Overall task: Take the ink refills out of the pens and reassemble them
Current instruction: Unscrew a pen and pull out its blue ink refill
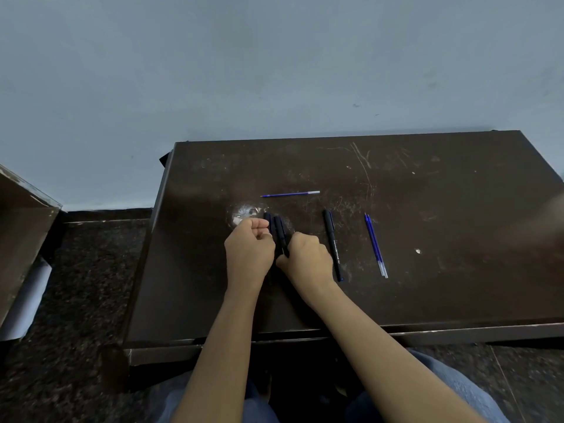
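Observation:
A small bunch of black pens (277, 230) lies on the dark table (427, 270), between my two hands. My left hand (249, 247) is curled beside the bunch, fingertips touching its upper end. My right hand (308, 259) is closed around the lower end of one pen. A single black pen (332, 244) lies just right of my right hand. Two blue ink refills (376, 245) lie side by side further right. Another blue refill (290, 194) lies crosswise beyond the hands.
A white scuffed patch (244, 213) marks the table near my left hand. A blue-grey wall (274, 71) stands close behind the table. A brown box (21, 239) and a white roll (27, 303) sit on the dark floor at the left.

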The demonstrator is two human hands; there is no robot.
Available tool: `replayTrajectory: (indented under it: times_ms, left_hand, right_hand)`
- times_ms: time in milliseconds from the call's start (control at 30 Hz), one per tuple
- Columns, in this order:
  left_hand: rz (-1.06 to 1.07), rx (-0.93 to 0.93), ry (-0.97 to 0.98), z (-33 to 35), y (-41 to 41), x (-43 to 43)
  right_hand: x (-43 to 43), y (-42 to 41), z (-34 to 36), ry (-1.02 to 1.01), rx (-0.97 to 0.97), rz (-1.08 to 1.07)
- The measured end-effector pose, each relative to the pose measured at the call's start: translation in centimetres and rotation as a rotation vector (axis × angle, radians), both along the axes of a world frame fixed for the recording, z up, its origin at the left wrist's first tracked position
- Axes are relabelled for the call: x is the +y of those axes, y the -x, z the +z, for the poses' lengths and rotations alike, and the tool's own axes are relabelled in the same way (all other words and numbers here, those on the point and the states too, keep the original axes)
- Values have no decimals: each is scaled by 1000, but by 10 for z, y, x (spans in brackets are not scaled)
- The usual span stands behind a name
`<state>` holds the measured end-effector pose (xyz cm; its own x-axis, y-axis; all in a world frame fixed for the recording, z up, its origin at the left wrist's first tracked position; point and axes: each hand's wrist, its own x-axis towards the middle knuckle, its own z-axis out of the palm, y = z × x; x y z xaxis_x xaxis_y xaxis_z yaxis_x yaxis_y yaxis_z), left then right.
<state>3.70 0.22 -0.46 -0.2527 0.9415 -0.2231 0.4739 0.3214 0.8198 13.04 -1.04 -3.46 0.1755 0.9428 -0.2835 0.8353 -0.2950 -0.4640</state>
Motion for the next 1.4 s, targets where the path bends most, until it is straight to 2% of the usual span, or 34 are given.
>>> replayTrajectory:
  times_ms: [100, 200, 300, 500, 567, 667, 800, 933, 1133, 1400]
  left_hand:
    - [-22, 17, 23, 0, -1, -2]
    - [-41, 30, 32, 1, -2, -3]
    - [-61, -1, 78, 2, -4, -2]
    - [-74, -180, 40, -2, -6, 2]
    - [-93, -238, 9, 1, -6, 0]
    - [-292, -76, 49, 4, -10, -2]
    - [-446, -37, 80, 7, -13, -5]
    - [-433, -72, 20, 5, -11, -5]
    - [-406, -146, 48, 5, -13, -7]
    - [-425, -119, 71, 3, -19, -9]
  right_hand:
    - [1, -10, 3, 11, 14, -58]
    - [7, -22, 10, 7, 340, -168]
    - [10, -29, 22, 52, 629, -137]
    - [10, -43, 37, 197, 886, -18]
    - [14, -48, 37, 135, 965, -148]
    - [18, -56, 38, 57, 1079, -345]
    - [17, -55, 39, 86, 1136, -323]
    - [18, -55, 40, 73, 1163, -331]
    - [17, -54, 41, 73, 1174, -341]
    - [18, -63, 44, 87, 1204, -328]
